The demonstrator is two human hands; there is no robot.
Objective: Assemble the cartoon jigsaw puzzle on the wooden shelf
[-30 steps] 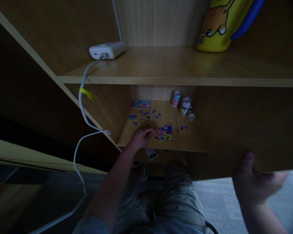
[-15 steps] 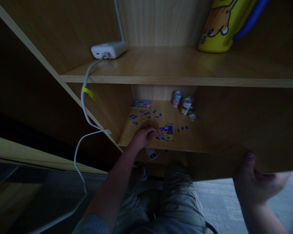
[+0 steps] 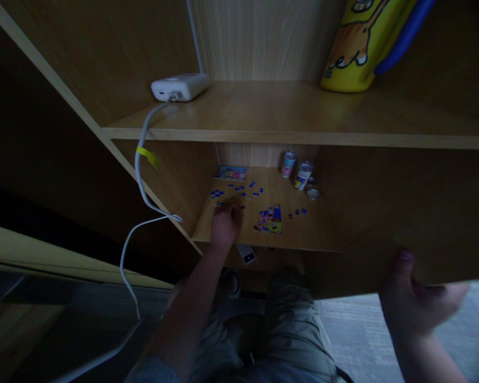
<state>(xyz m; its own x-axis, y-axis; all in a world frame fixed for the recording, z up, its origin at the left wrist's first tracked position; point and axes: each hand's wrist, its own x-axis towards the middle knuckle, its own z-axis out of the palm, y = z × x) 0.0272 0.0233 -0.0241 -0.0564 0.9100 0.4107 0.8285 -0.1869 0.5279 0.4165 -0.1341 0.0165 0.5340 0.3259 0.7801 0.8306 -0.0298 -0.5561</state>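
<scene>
My left hand (image 3: 225, 225) is over the lower shelf, fingers bent and close together among loose jigsaw pieces (image 3: 239, 188); whatever is between its fingertips is too small and dark to make out. To its right lies a partly joined jigsaw puzzle (image 3: 270, 219) with colourful cartoon figures. A few loose blue pieces (image 3: 297, 213) lie farther right. At the back left of the shelf is a cartoon picture card (image 3: 231, 173). My right hand (image 3: 419, 303) grips the lower edge of a wooden cabinet panel (image 3: 383, 223), thumb on its near face and fingers behind.
Two small printed cans (image 3: 288, 164) and round metal lids (image 3: 313, 193) stand at the shelf's back right. Above, the upper shelf (image 3: 263, 111) holds a white adapter (image 3: 180, 86) with a hanging cable (image 3: 139, 175) and a yellow bottle (image 3: 349, 53). A white device (image 3: 246, 254) sits below.
My left hand has moved left, away from the joined puzzle to the loose pieces. My right hand keeps its grip on the panel. The view has shifted slightly.
</scene>
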